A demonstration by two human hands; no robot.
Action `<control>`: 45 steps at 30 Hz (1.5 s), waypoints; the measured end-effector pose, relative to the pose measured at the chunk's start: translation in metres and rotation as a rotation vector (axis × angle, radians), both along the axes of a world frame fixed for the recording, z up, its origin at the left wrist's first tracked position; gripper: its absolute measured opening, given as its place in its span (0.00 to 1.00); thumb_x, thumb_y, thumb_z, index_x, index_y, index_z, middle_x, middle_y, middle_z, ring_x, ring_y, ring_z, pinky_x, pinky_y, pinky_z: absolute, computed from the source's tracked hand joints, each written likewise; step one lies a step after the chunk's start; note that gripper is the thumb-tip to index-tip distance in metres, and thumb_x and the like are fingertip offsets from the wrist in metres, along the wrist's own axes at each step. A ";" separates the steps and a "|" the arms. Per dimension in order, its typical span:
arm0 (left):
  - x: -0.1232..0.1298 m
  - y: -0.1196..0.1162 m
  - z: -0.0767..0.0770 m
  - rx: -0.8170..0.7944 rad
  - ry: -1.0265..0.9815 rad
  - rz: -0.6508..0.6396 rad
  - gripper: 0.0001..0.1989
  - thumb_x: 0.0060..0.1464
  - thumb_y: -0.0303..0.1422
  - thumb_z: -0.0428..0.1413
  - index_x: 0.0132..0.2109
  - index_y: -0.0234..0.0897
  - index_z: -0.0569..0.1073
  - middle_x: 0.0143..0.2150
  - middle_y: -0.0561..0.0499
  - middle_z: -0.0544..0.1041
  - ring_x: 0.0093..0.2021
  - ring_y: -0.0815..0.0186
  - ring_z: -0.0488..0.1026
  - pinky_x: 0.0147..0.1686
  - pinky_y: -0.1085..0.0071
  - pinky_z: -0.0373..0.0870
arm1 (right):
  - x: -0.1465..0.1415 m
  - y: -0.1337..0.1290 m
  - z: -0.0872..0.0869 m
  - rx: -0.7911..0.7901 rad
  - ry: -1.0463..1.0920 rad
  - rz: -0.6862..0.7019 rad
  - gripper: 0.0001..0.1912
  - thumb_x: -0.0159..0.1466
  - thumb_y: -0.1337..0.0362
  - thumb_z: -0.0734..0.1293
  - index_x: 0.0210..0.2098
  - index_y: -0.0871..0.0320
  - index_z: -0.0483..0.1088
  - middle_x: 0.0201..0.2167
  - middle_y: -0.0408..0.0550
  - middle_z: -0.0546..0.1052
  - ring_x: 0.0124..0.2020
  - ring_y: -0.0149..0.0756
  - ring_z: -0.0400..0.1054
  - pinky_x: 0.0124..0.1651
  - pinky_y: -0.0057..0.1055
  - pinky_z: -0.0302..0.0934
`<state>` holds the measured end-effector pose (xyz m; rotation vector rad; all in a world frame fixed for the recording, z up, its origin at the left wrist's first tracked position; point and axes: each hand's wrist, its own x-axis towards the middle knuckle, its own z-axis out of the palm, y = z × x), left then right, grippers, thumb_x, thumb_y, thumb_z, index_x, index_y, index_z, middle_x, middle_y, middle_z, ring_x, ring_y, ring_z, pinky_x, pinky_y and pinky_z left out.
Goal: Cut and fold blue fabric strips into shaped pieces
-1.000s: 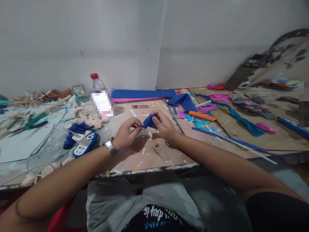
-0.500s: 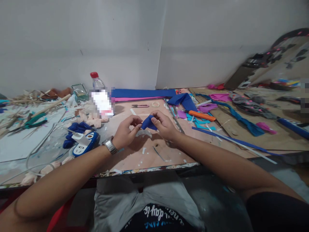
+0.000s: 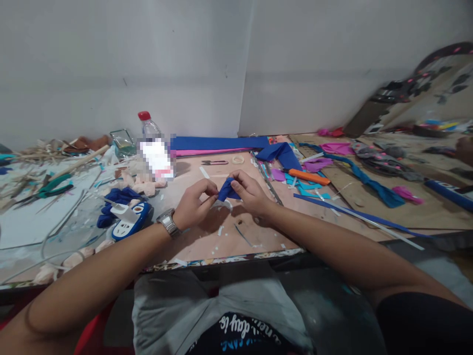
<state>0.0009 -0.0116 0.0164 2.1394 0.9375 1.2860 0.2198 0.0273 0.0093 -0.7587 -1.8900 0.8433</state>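
Observation:
A small gathered piece of blue material is held above the middle of the board, between both hands. My right hand grips it from the right, thumb on top. My left hand, with a metal watch at the wrist, has thumb and index finger pinched together at the left edge of the blue piece. Beneath the hands lies a clear, whitish curved object, partly hidden. Small thread scissors and a tape ring lie beyond the hands.
On the left are a power socket, dark blue pieces, green-handled pliers, sticks and a red-capped bottle. Blue strips lie at the back. An orange cutter and coloured scraps are at the right. Another person's hand shows far right.
The blue piece looks more crumpled and gathered. My left fingers have shifted slightly along its left edge. A person's hand has appeared at the far right.

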 end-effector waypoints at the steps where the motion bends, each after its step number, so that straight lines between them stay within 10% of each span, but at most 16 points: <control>1: 0.000 0.000 0.000 -0.017 0.006 -0.003 0.04 0.63 0.33 0.57 0.40 0.38 0.72 0.39 0.48 0.76 0.41 0.62 0.74 0.45 0.63 0.71 | 0.000 0.000 0.000 0.005 -0.007 -0.002 0.24 0.72 0.40 0.61 0.44 0.55 0.67 0.36 0.47 0.72 0.36 0.37 0.67 0.41 0.34 0.63; 8: 0.000 0.001 -0.005 -0.161 -0.132 -0.032 0.10 0.68 0.36 0.53 0.52 0.39 0.70 0.47 0.46 0.77 0.46 0.62 0.76 0.48 0.64 0.73 | 0.000 -0.004 0.008 0.092 -0.108 0.011 0.21 0.72 0.43 0.64 0.41 0.56 0.69 0.35 0.46 0.74 0.36 0.37 0.68 0.43 0.34 0.63; 22: 0.003 0.001 -0.001 -0.181 -0.085 -0.023 0.13 0.63 0.41 0.61 0.36 0.37 0.73 0.38 0.48 0.78 0.40 0.63 0.74 0.44 0.65 0.72 | 0.001 -0.002 0.005 0.053 -0.060 -0.042 0.21 0.73 0.43 0.62 0.43 0.56 0.68 0.35 0.47 0.73 0.35 0.37 0.66 0.40 0.34 0.63; 32: 0.005 0.002 -0.011 -0.201 -0.132 -0.081 0.16 0.65 0.39 0.61 0.55 0.40 0.70 0.49 0.46 0.78 0.47 0.63 0.77 0.48 0.64 0.75 | -0.002 -0.005 0.011 0.099 -0.147 0.030 0.15 0.68 0.51 0.70 0.39 0.57 0.74 0.34 0.47 0.78 0.36 0.38 0.70 0.41 0.35 0.64; 45: 0.004 0.003 -0.010 -0.226 -0.190 -0.035 0.12 0.64 0.38 0.60 0.51 0.39 0.71 0.47 0.47 0.77 0.46 0.63 0.77 0.47 0.64 0.76 | -0.002 -0.007 0.013 0.120 -0.084 -0.017 0.10 0.68 0.56 0.69 0.37 0.57 0.73 0.32 0.45 0.77 0.34 0.37 0.70 0.41 0.34 0.64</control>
